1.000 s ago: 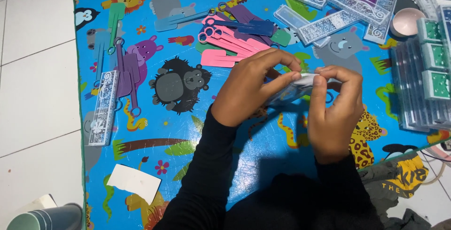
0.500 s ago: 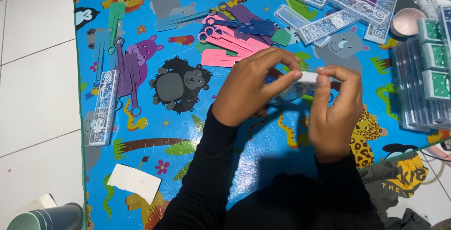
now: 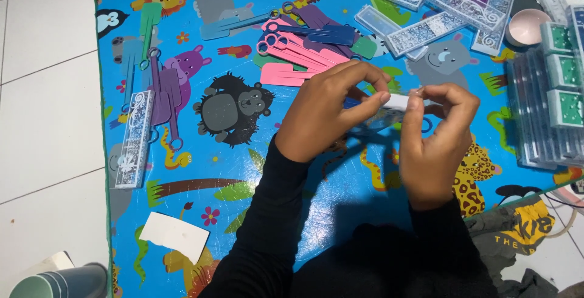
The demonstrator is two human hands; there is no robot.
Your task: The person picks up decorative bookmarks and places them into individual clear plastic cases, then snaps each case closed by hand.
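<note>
Up at the mat's (image 3: 201, 170) far edge we see several long clear packages (image 3: 426, 30) with silvery patterned fronts, lying slantwise; one more of the same kind (image 3: 134, 138) lies alone near the left edge. At the right, a stack of clear cases (image 3: 544, 115) carries three green-faced boxes (image 3: 564, 73), beside a pink bowl (image 3: 528, 26). A blank white card (image 3: 174, 235) lies at the near left. Between them, a fan of pink sticks (image 3: 292, 60) rests under a dark blue stick (image 3: 319, 33); we cannot count the pink ones surely. Our left hand (image 3: 325, 112) and right hand (image 3: 435, 136) meet over the mat's middle, fingertips pressed together, pinching a small white piece (image 3: 398, 101) between them, held clear of the mat.
</note>
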